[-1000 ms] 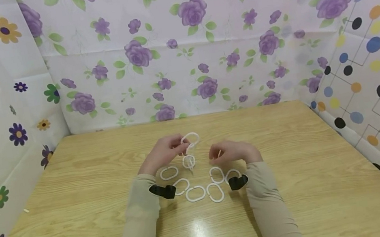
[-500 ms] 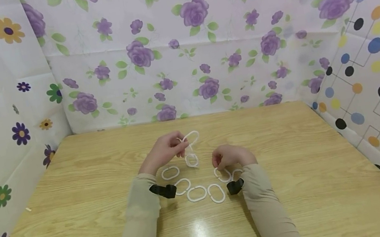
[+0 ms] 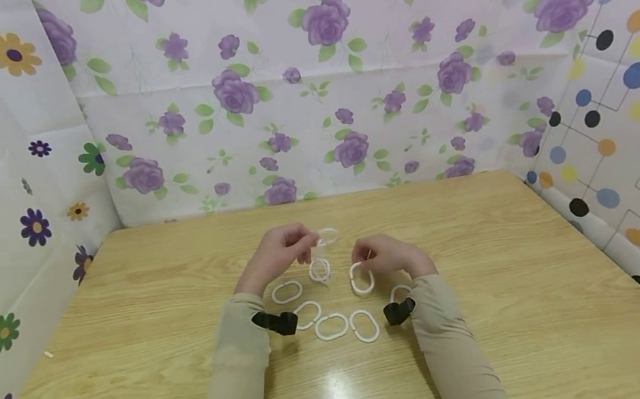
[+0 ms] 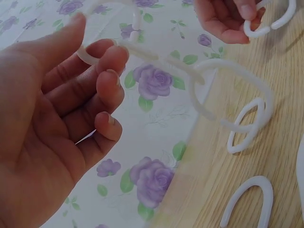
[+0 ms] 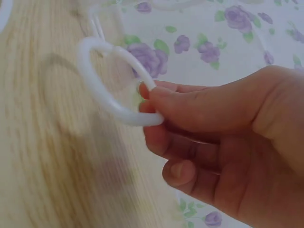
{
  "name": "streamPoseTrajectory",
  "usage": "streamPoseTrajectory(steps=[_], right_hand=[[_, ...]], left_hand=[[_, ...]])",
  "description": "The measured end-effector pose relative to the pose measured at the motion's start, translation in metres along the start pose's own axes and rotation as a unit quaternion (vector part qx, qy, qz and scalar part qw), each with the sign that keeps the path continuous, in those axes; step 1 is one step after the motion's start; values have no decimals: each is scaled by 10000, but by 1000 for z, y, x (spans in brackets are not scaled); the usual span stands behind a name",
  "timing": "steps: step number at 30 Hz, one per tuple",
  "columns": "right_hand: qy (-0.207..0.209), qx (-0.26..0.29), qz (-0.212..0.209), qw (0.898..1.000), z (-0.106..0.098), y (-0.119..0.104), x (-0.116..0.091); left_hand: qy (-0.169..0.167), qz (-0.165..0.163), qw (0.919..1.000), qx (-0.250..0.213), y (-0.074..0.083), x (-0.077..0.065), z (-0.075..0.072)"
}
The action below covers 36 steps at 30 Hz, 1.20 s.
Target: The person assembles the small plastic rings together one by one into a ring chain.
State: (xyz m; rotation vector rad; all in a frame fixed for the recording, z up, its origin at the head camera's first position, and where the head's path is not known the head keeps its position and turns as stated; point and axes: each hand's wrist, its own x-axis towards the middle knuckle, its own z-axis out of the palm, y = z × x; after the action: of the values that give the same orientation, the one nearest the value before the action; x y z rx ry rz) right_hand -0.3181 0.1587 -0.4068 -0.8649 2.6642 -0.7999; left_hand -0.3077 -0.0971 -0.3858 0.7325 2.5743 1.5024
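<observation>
My left hand pinches the top link of a short chain of white plastic links between thumb and fingers. Below it, a middle chain link hangs at a slant, joined to a lower one near the tabletop in the left wrist view. My right hand pinches a single oval white link between thumb and index finger, held off the table. Its fingertips cover one end of that link. In the head view the right hand is just right of the hanging chain, with the two apart.
Several loose white links lie in an arc on the wooden table, among them one link in front and another partly behind the right wrist's black camera. A small white piece lies far left. Printed cloth encloses the table.
My right hand reached down to a loose link on the table, pinched it and lifted it up toward the chain. My left hand stays almost in place, its top link tipping lower.
</observation>
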Motion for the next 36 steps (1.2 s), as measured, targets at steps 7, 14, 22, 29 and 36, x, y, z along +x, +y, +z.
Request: streamPoseTrajectory(steps=[7, 14, 22, 29, 36], right_hand=[[496, 442, 173, 9976, -4, -3, -2], [1045, 1138, 264, 9876, -6, -7, 3], [1268, 1637, 416, 9775, -9, -12, 3], [1273, 1917, 473, 9720, -10, -13, 4], [1227, 2050, 447, 9700, -11, -16, 3]], left_hand=[[78, 185, 9997, -118, 0, 1, 1], [36, 212, 9994, -262, 1, 3, 4], [-22, 319, 9990, -315, 1, 5, 8], [-46, 310, 9991, -268, -1, 6, 11], [-98, 296, 9995, -92, 0, 5, 12]])
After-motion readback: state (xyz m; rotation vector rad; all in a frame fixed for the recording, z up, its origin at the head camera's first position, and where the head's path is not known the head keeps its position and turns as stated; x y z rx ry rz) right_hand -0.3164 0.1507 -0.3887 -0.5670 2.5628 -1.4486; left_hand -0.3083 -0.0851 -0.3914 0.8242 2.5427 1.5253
